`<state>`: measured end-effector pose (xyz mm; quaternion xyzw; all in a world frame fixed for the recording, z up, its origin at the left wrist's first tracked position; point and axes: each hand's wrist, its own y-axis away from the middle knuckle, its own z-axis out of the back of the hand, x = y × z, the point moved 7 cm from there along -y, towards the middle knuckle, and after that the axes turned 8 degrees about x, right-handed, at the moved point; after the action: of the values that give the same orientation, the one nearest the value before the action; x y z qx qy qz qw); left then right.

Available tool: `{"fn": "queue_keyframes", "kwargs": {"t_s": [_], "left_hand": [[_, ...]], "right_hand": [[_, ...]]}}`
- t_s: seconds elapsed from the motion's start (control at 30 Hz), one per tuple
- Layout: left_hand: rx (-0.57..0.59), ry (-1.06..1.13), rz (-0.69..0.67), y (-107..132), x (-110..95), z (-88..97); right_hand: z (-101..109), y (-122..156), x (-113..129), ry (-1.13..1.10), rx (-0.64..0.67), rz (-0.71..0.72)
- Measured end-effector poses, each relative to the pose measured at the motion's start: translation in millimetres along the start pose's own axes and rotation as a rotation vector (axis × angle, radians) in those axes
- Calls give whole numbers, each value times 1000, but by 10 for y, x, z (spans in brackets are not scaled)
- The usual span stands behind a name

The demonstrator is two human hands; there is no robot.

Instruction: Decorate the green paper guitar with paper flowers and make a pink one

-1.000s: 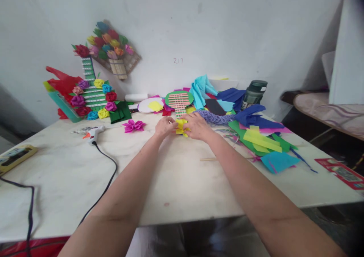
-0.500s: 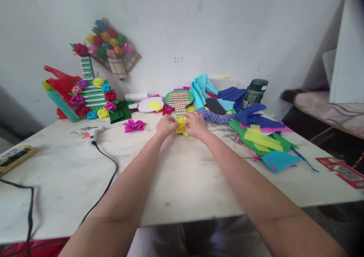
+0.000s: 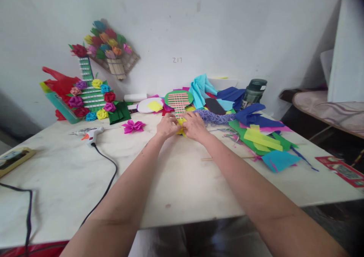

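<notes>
Between my two hands sits a yellow paper flower (image 3: 181, 125), at the near end of a green piece (image 3: 178, 97) crossed by pink sticks and white string. My left hand (image 3: 168, 126) has its fingers closed on the flower's left side. From the right, my right hand (image 3: 195, 126) grips it with bent fingers, covering part of its petals. To the left of my hands a magenta paper flower (image 3: 133, 126) lies on the table. Purple yarn (image 3: 214, 117) lies just beyond my right hand.
A glue gun (image 3: 93, 135) with a black cord lies left. Flowered decorations (image 3: 95, 96) lean against the wall. Coloured paper (image 3: 261, 137), a wooden stick (image 3: 207, 159) and a dark bottle (image 3: 254, 92) are at the right. A power strip (image 3: 15, 160) sits at the left edge.
My fingers have closed in on the yellow flower, and less of it shows. My right hand has shifted slightly left. The other things stay where they were.
</notes>
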<state>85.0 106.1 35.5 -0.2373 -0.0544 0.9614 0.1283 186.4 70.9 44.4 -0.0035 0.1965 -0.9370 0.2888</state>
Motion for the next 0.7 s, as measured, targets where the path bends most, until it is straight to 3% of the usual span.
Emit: {"fn": "queue_keyframes", "kwargs": {"t_s": [0.3,0.7], "left_hand": [[-58,-86,0,11,-76,17],[-11,126,350,-31,109,-58]], "right_hand": [[-32,-11,-38,-54,-2,-61],[-61,-14,-123,-159,6,-362]]}}
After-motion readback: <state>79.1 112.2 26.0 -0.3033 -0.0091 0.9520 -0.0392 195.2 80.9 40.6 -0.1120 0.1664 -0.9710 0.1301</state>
